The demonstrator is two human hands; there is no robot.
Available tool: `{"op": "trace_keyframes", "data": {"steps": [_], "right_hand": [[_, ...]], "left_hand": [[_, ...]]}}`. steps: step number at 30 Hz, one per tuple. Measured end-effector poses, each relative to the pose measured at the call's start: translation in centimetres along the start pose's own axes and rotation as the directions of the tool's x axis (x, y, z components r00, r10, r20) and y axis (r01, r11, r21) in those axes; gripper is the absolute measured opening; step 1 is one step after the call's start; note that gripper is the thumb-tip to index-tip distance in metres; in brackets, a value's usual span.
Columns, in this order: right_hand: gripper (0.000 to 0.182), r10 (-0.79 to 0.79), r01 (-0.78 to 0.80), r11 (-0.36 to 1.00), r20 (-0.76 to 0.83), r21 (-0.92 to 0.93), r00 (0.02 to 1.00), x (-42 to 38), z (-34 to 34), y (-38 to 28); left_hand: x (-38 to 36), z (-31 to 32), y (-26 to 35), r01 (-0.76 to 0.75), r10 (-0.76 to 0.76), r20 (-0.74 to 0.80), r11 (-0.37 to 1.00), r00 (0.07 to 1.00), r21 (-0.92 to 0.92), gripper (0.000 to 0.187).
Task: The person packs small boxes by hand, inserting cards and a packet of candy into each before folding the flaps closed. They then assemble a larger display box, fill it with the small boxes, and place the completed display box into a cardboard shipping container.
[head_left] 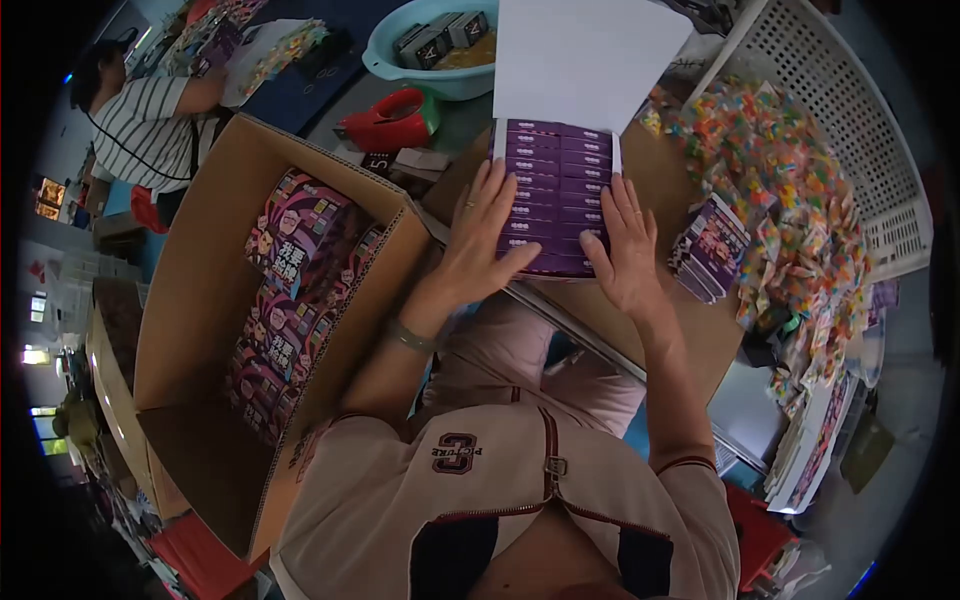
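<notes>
In front of me, a display box (575,60) stands with its white lid raised. Two columns of small purple packets (560,190) fill it. My left hand (485,235) lies along the box's left side, fingers stretched out and thumb over the near packets. On the opposite side my right hand (628,240) rests with extended fingers, its thumb near the front corner. Both hands touch the box without wrapping round anything. Close to the right hand is a small stack of purple printed cards or packets (712,245).
At left a big open carton (190,300) holds several purple printed boxes (290,330). Colourful wrapped sweets (790,180) are heaped at right beside a white perforated basket (845,90). A red tape dispenser (395,120) and blue basin (385,60) stand behind. Another person (150,120) works at far left.
</notes>
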State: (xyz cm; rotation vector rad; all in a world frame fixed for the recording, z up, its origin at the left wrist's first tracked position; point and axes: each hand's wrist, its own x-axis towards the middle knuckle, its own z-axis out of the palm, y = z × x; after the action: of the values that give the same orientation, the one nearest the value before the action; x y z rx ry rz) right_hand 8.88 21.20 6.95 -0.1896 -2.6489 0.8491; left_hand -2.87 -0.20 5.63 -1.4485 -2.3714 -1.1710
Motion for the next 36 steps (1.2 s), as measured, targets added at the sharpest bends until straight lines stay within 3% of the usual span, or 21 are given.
{"op": "trace_keyframes", "data": {"steps": [2, 5, 7, 8, 9, 11, 12, 13, 15, 17, 19, 20, 22, 25, 27, 29, 31, 33, 34, 35, 36], "right_hand": [[0.073, -0.031, 0.067, 0.961, 0.138, -0.269, 0.99, 0.0, -0.4, -0.6], [0.062, -0.083, 0.091, 0.973, 0.046, -0.21, 0.995, 0.6, -1.4, -1.6], [0.055, -0.004, 0.007, 0.997, 0.042, -0.079, 0.999, 1.7, -2.3, -0.5], [0.05, 0.072, -0.074, 0.996, 0.04, 0.047, 0.997, 2.2, -2.3, 0.2], [0.042, 0.002, 0.018, 0.989, -0.131, 0.149, 0.991, 2.7, -1.6, 0.3], [0.038, -0.018, 0.034, 0.988, -0.104, 0.149, 0.994, 3.2, -2.1, 0.3], [0.034, -0.04, 0.051, 0.988, -0.081, 0.142, 0.996, 3.2, -2.5, 0.4], [0.034, -0.041, 0.051, 0.987, -0.071, 0.151, 0.997, 3.1, -2.6, 1.0], [0.032, 0.104, -0.097, 0.915, 0.004, 0.392, 0.995, 3.1, -3.2, 2.7], [0.036, 0.095, -0.081, 0.912, -0.014, 0.402, 0.995, 3.0, -3.1, 4.2], [0.043, 0.282, -0.245, 0.837, -0.003, 0.49, 0.959, 2.9, -4.0, 5.7], [0.056, 0.264, -0.262, 0.812, 0.072, 0.522, 0.962, 3.1, -4.8, 6.6], [0.075, 0.251, -0.256, 0.879, 0.066, 0.402, 0.966, 4.4, -5.5, 5.4], [0.104, 0.159, -0.183, 0.947, 0.112, 0.265, 0.981, 6.5, -7.0, 6.7], [0.111, 0.139, -0.18, 0.955, 0.182, 0.237, 0.973, 8.3, -7.8, 7.2], [0.113, 0.135, -0.235, 0.897, 0.275, 0.373, 0.952, 9.4, -7.6, 8.4], [0.106, 0.087, -0.184, 0.861, 0.219, 0.474, 0.972, 9.5, -7.0, 9.7], [0.092, 0.113, -0.155, 0.933, 0.145, 0.325, 0.983, 8.7, -6.6, 9.8], [0.061, -0.07, -0.015, 0.847, 0.139, 0.532, 0.988, 8.2, -6.4, 9.9], [0.05, -0.133, 0.11, 0.929, 0.04, 0.354, 0.99, 7.4, -6.0, 9.6], [0.04, -0.209, 0.213, 0.966, -0.041, 0.149, 0.977, 6.6, -5.5, 9.1]], "left_hand": [[0.8, -1.1, 1.8, -0.007, 0.001, 0.035, 0.988, 0.999, 0.157, 0.085], [1.9, -1.7, 1.9, 0.01, -0.039, 0.099, 0.961, 0.994, 0.275, 0.077], [2.4, -1.7, -0.3, 0.081, -0.087, -0.053, 0.991, 0.995, -0.109, 0.062], [2.3, -0.5, -1.6, 0.002, -0.028, -0.199, 0.992, 0.98, -0.13, 0.047], [2.0, 0.5, -2.4, 0.011, -0.035, -0.194, 0.992, 0.98, -0.126, 0.047], [1.3, 2.0, -3.3, 0.065, -0.308, -0.268, 0.758, 0.913, -0.649, 0.042], [1.1, 2.4, -3.3, 0.075, -0.38, -0.177, 0.562, 0.908, -0.824, 0.05], [1.6, 2.5, -2.4, 0.083, -0.39, -0.177, 0.565, 0.904, -0.821, 0.05], [2.9, 2.7, -0.3, 0.002, -0.518, -0.176, 0.325, 0.837, -0.946, 0.061], [2.7, 3.6, -0.6, 0.099, -0.363, -0.114, 0.519, 0.925, -0.849, 0.079], [3.3, 4.2, -1.4, 0.141, -0.299, -0.107, 0.697, 0.948, -0.703, 0.095], [3.9, 3.4, -1.8, 0.265, -0.459, 0.034, 0.449, 0.888, -0.853, 0.106], [4.9, 3.4, -4.1, 0.344, -0.485, 0.127, 0.39, 0.865, -0.854, 0.114], [7.3, 4.1, -4.3, 0.237, -0.429, -0.004, 0.507, 0.903, -0.829, 0.11], [8.2, 4.2, -3.5, 0.233, -0.436, 0.143, 0.16, 0.889, -0.959, 0.107], [8.7, 5.4, -5.1, 0.223, -0.398, 0.173, 0.083, 0.901, -0.971, 0.1], [9.1, 5.6, -5.7, 0.211, -0.336, 0.122, 0.244, 0.934, -0.946, 0.086], [8.7, 6.1, -7.2, 0.119, -0.246, 0.054, 0.256, 0.968, -0.959, 0.073], [8.9, 6.3, -7.8, 0.039, -0.145, 0.002, 0.253, 0.989, -0.967, 0.07], [8.9, 7.1, -8.0, -0.031, -0.22, -0.142, 0.443, 0.965, -0.896, 0.05], [8.6, 6.8, -7.4, -0.02, -0.214, -0.126, 0.439, 0.969, -0.898, 0.05]]}}
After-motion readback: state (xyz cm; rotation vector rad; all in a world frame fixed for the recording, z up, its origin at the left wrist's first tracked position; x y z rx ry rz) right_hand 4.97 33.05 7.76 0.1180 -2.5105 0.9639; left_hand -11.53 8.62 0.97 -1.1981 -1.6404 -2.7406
